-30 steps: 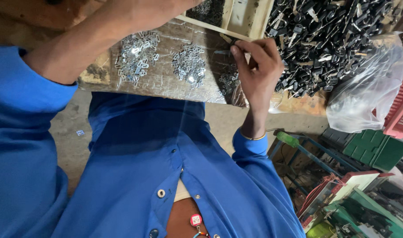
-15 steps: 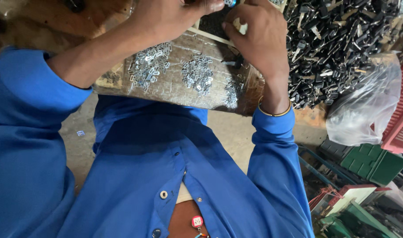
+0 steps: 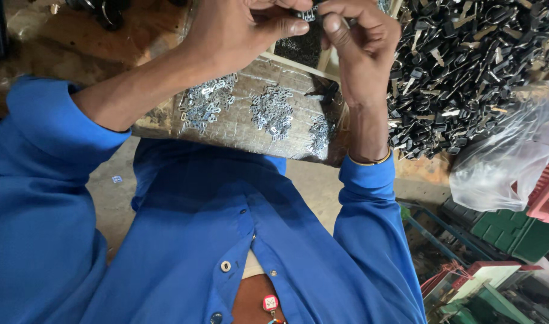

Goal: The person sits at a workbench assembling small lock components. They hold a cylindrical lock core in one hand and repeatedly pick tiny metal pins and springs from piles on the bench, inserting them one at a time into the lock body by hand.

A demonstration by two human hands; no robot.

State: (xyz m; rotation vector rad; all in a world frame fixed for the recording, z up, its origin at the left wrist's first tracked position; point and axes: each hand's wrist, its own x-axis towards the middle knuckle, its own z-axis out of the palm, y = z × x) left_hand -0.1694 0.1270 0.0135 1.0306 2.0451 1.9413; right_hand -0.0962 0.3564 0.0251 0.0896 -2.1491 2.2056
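centrally, the left hand (image 3: 238, 30) and right hand (image 3: 361, 45) meet at the frame's top edge, fingertips pinched together on 1 small silver-and-dark metal piece (image 3: 307, 13). below them, 3 loose heaps of small silver clips (image 3: 271, 113) lie on the worn wooden bench (image 3: 238, 129), near its front edge. to the right, 1 large pile of black metal parts (image 3: 466, 66) spreads out, with 1 crumpled clear plastic bag (image 3: 502, 162) beside it, 1 red crate (image 3: 547, 186) at the frame edge and 1 green box (image 3: 514, 231) lower down.
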